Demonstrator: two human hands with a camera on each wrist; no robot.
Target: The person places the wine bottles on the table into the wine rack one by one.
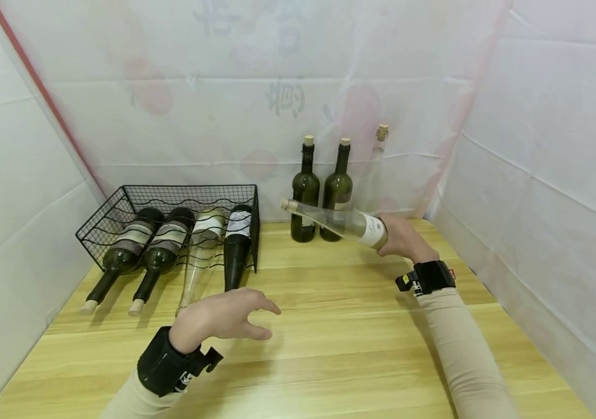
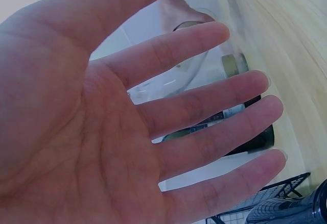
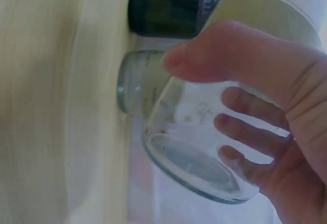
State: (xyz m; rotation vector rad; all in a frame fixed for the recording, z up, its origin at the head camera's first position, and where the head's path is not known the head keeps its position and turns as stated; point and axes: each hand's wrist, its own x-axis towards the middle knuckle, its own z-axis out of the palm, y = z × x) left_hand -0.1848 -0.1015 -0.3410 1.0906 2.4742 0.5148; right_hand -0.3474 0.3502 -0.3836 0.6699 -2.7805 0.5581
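Observation:
My right hand (image 1: 401, 237) grips a clear glass bottle (image 1: 340, 221) around its base end. The bottle is tilted nearly level above the table, its corked neck pointing left, and bears a white label. In the right wrist view, thumb and fingers (image 3: 250, 127) wrap the lower part of the clear bottle (image 3: 194, 152). My left hand (image 1: 224, 317) hovers over the table in front of the rack, holding nothing; its fingers (image 2: 204, 106) are spread in the left wrist view. Nearest to it are the necks of a clear bottle (image 1: 195, 267) and a dark bottle (image 1: 237, 250) in the rack.
A black wire rack (image 1: 193, 189) at the left holds several bottles lying down, necks toward me, including two dark corked ones (image 1: 122, 250). Against the back curtain stand two green corked bottles (image 1: 305, 186) and a clear corked bottle (image 1: 370, 180). White curtains (image 1: 539, 174) surround the wooden table (image 1: 329, 361).

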